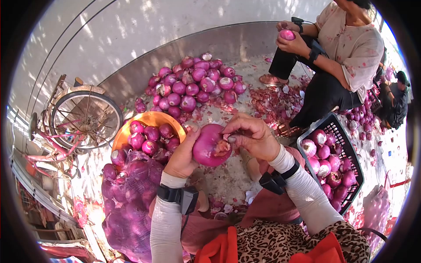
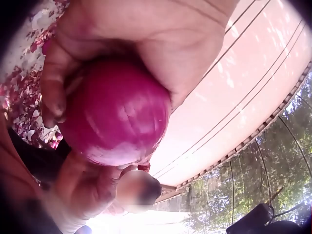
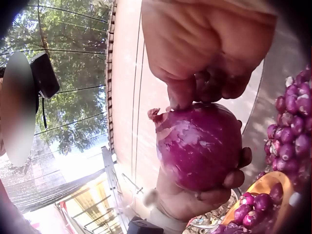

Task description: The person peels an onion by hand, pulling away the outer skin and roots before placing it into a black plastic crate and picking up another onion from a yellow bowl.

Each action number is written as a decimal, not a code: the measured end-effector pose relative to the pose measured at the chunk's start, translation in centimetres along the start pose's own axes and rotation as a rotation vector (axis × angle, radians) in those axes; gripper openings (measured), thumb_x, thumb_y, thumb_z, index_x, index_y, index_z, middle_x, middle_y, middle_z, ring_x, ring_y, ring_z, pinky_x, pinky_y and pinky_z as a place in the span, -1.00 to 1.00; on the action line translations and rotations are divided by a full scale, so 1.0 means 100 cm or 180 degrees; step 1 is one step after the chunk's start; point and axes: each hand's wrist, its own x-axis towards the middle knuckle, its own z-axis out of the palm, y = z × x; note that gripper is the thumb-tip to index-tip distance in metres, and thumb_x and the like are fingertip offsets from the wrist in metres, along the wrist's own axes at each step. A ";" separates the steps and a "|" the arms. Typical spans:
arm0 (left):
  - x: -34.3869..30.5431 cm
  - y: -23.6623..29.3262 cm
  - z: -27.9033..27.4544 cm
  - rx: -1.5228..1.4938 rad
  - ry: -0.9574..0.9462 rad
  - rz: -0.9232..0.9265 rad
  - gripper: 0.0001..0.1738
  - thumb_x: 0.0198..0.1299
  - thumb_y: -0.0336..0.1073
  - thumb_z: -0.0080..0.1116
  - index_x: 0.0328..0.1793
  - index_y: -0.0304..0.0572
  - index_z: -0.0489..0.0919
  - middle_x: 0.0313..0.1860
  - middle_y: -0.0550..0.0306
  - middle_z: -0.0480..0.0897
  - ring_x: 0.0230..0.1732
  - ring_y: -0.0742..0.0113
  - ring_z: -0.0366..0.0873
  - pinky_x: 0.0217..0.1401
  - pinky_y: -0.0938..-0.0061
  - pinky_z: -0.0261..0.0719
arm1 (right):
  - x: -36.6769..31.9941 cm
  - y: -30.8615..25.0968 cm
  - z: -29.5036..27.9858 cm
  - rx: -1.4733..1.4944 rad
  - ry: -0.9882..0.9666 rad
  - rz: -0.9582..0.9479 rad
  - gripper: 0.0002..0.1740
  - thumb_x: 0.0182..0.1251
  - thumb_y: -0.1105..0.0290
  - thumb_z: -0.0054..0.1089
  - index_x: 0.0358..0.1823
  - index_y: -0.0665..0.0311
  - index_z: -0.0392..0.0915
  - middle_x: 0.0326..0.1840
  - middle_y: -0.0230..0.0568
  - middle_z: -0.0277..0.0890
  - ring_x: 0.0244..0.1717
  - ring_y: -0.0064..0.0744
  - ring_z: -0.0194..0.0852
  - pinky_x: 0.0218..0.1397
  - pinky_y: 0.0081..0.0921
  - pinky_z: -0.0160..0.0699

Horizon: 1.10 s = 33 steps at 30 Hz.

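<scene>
A large red onion (image 1: 206,147) sits in my left hand (image 1: 182,155), its fingers and thumb curled round the bulb. My right hand (image 1: 255,136) is at the onion's dry brown end, where thumb and forefinger pinch the papery skin. From the right wrist view, the onion (image 3: 200,146) shows shiny purple layers and a dried tuft (image 3: 155,115) beside the right fingertips. Seen from the left wrist, the left palm covers the top of the onion (image 2: 117,117), with the right hand (image 2: 85,187) beneath it.
An orange basin (image 1: 151,117) of onions stands left, behind a full purple mesh bag (image 1: 131,210). At right is a black crate (image 1: 360,173) with onions. An onion heap (image 1: 193,83) lies ahead near the wall. Another person (image 1: 346,48) sits holding an onion. A bicycle (image 1: 85,118) stands left.
</scene>
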 end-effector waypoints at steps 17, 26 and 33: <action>0.006 -0.003 0.000 0.2679 0.0765 0.0950 -0.40 0.28 -0.07 0.17 0.26 -0.43 0.41 0.01 0.05 0.59 -0.01 0.35 0.53 0.10 0.50 0.47 | -0.001 -0.008 0.011 -0.0962 -0.0180 0.0170 -0.78 0.04 0.68 0.24 -0.27 0.31 0.51 -0.35 -0.20 0.51 -0.29 -0.22 0.55 -0.25 -0.41 0.50; 0.006 0.010 -0.003 -0.0092 0.0384 0.0554 -0.41 0.38 0.13 -0.09 0.30 -0.16 0.40 0.17 0.02 0.54 0.16 0.17 0.53 0.22 0.30 0.50 | 0.000 -0.015 0.001 -0.0683 -0.0467 -0.0049 -0.85 0.07 0.57 0.32 -0.33 0.30 0.52 -0.35 -0.26 0.51 -0.30 -0.35 0.51 -0.26 -0.42 0.48; 0.008 0.007 0.001 -0.0986 0.0343 0.0180 -0.39 0.43 0.14 -0.20 0.35 -0.18 0.35 0.25 0.02 0.51 0.24 0.13 0.49 0.30 0.11 0.47 | 0.004 -0.014 0.009 -0.0978 0.0101 -0.0198 -0.62 0.01 0.53 0.42 -0.10 0.24 0.53 -0.19 -0.27 0.48 -0.28 -0.43 0.50 -0.28 -0.51 0.50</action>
